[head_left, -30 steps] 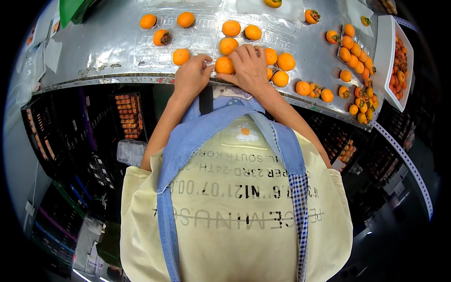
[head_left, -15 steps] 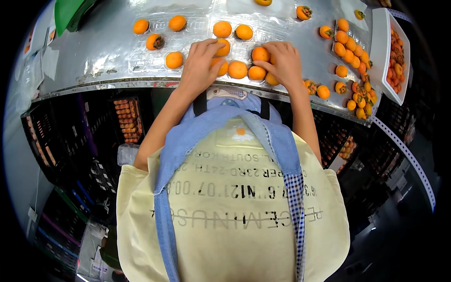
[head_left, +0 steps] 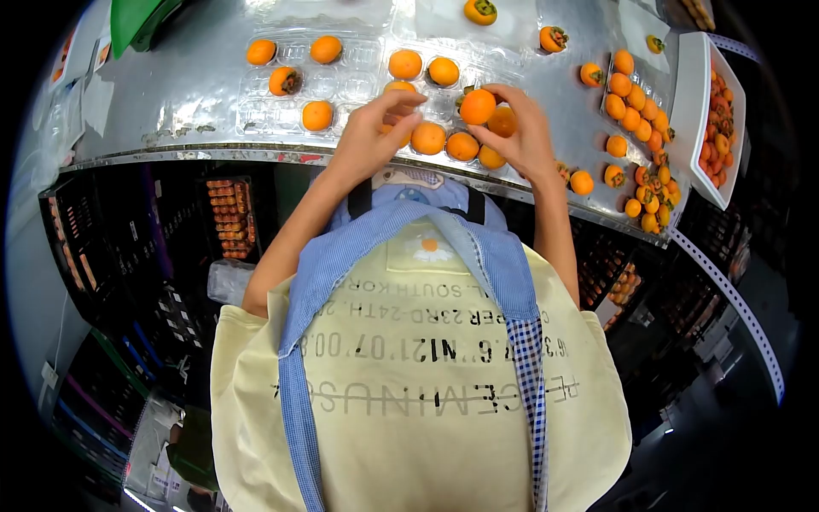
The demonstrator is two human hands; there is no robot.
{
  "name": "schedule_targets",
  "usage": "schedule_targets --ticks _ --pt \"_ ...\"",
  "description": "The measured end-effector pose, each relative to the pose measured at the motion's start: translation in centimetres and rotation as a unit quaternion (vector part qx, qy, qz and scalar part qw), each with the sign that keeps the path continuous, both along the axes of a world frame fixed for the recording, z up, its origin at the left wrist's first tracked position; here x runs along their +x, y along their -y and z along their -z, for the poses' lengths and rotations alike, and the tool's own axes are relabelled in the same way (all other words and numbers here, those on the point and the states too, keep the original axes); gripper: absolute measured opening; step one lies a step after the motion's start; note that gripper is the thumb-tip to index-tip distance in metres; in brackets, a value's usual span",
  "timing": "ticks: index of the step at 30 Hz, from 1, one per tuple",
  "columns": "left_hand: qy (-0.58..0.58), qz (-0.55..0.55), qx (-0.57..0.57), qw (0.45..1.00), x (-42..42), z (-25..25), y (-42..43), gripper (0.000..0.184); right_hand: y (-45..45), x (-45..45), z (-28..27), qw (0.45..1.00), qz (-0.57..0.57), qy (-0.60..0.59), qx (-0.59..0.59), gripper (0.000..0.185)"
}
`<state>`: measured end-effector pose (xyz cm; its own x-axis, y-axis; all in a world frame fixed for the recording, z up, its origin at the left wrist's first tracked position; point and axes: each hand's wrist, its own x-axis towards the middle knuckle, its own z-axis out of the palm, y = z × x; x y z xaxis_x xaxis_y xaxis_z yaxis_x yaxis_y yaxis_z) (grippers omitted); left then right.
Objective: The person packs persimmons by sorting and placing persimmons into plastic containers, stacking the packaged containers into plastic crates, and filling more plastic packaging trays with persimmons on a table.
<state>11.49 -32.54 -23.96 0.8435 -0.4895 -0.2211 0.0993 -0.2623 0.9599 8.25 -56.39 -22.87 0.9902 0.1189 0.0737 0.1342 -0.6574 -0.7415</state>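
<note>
An orange persimmon point(head_left: 478, 107) with its leafy cap turned away sits between the thumb and fingers of my right hand point(head_left: 525, 136), lifted off the tray. Another persimmon point(head_left: 502, 122) shows just behind that hand's fingers. My left hand point(head_left: 368, 132) hovers over the tray's left part, fingers curved and apart. Below its fingers a persimmon point(head_left: 398, 87) is partly covered, and one more is mostly hidden by the hand. Along the near side of the clear plastic tray point(head_left: 444, 94) lie several persimmons, among them one point(head_left: 427, 138) in the front row.
To the left, a second clear tray point(head_left: 247, 107) holds a few persimmons. A filled tray point(head_left: 636, 102) and loose persimmons point(head_left: 653, 196) lie at the right, beside a white crate point(head_left: 687, 111) of fruit. A green object point(head_left: 136, 26) stands far left. The metal table's edge point(head_left: 213, 154) runs before me.
My right hand has lifted a persimmon from the tray, turning it slightly. My left hand has drawn back a little and its fingers have loosened from the fruit.
</note>
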Motion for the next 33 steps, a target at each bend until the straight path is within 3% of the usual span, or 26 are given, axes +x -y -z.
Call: schedule_targets --ticks 1,4,7,15,21,25,30,33 --pt "-0.072 -0.005 -0.061 0.996 -0.1 -0.4 0.5 0.032 -0.6 -0.3 -0.6 0.995 0.026 -0.022 0.091 0.047" --pt "-0.288 0.004 -0.193 0.938 0.1 -2.3 2.0 0.043 -2.2 -1.1 -1.8 0.986 0.025 0.0 0.165 0.052" --pt "-0.361 -0.019 -0.314 0.878 -0.1 -2.6 2.8 0.039 -3.1 -1.2 -2.0 0.981 0.018 0.002 0.196 0.053" --pt "-0.37 -0.065 -0.275 0.885 -0.5 -3.0 3.9 0.037 -3.5 -1.3 -0.9 0.934 0.084 -0.023 0.346 0.04" --pt "-0.362 -0.09 -0.237 0.897 -1.2 -2.9 5.3 0.04 -1.8 -2.3 0.1 0.942 0.072 -0.042 0.326 0.034" --pt "-0.348 -0.071 -0.239 0.904 -1.6 -2.6 7.0 0.039 -0.9 -3.1 0.1 0.895 0.122 -0.064 0.425 0.034" --pt "-0.359 -0.063 -0.197 0.91 -2.1 -2.8 10.5 0.038 2.4 -4.0 -0.3 0.915 0.137 -0.038 0.378 0.031" --pt "-0.389 -0.037 -0.265 0.882 -2.3 -3.2 12.8 0.039 4.3 -4.2 0.1 0.895 0.161 -0.033 0.415 0.034"
